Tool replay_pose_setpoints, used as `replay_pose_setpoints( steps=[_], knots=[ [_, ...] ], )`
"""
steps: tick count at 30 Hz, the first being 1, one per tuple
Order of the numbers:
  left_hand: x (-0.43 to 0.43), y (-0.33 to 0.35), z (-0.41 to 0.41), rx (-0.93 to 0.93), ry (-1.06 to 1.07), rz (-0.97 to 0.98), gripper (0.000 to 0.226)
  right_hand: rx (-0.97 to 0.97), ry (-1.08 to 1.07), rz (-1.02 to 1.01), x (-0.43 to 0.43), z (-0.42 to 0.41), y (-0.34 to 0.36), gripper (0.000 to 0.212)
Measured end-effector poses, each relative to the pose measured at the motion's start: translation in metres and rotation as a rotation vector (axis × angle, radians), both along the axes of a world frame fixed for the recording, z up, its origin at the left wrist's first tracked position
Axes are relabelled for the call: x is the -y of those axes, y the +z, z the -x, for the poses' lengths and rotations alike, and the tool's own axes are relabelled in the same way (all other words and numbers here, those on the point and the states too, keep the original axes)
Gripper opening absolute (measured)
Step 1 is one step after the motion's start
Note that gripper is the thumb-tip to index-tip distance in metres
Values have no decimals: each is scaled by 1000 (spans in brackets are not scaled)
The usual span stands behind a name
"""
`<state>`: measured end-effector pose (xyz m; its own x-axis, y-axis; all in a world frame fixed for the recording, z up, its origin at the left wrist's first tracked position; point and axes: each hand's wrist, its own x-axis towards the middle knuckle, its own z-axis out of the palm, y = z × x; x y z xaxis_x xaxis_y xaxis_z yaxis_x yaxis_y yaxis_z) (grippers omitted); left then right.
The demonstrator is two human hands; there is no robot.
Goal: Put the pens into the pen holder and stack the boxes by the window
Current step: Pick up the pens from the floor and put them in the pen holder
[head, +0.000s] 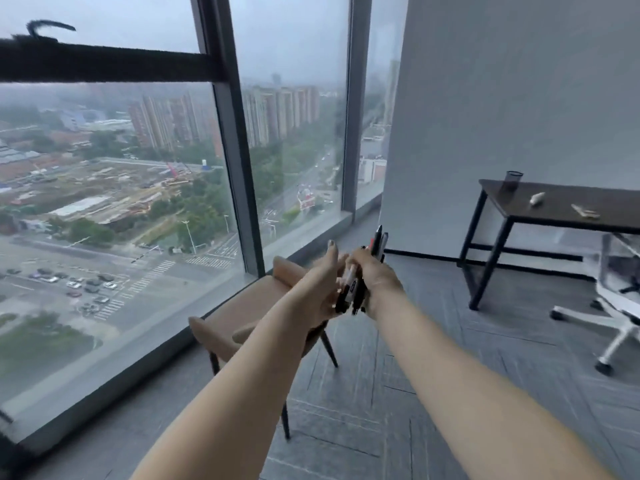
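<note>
Both my hands are raised in front of me around a bundle of several pens (379, 241), black, red and grey, whose tips stick up above my right hand (375, 275). My right hand is closed around the bundle. My left hand (320, 289) presses against the pens' lower ends from the left, fingers partly bent. A dark mesh pen holder (514, 181) stands far off on the left end of a dark table (561, 206) at the right. No boxes are in view.
A tan chair (242, 317) stands right below my arms beside the floor-to-ceiling window (138, 202). A white office chair (620, 292) sits under the table's right part. Two small pale objects (536, 198) lie on the tabletop. Grey floor spreads between me and the table.
</note>
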<state>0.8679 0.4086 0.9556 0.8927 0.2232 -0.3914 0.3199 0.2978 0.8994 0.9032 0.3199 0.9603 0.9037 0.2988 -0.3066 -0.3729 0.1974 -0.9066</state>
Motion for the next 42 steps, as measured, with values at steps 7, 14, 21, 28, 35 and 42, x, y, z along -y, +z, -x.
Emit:
replay_pose_setpoints(
  steps=[7,14,21,28,35,42],
  knots=[
    [85,1,-154,-51,-191,287,63,12,-248,14,79,-160,9,12],
    [123,-5,-337,-13,-77,575,55,127,-349,-85,100,-313,-1,10],
    [181,-6,-503,-41,-304,492,55,173,-474,80,155,-460,-1,11],
    [251,-12,-661,164,-709,-19,62,220,-321,291,256,-603,-24,13],
    [355,-8,-816,80,-656,42,15,240,-197,422,360,-763,-21,15],
    [412,-7,-964,-13,-661,-1,9,196,-39,410,424,-903,-16,27]
  ],
)
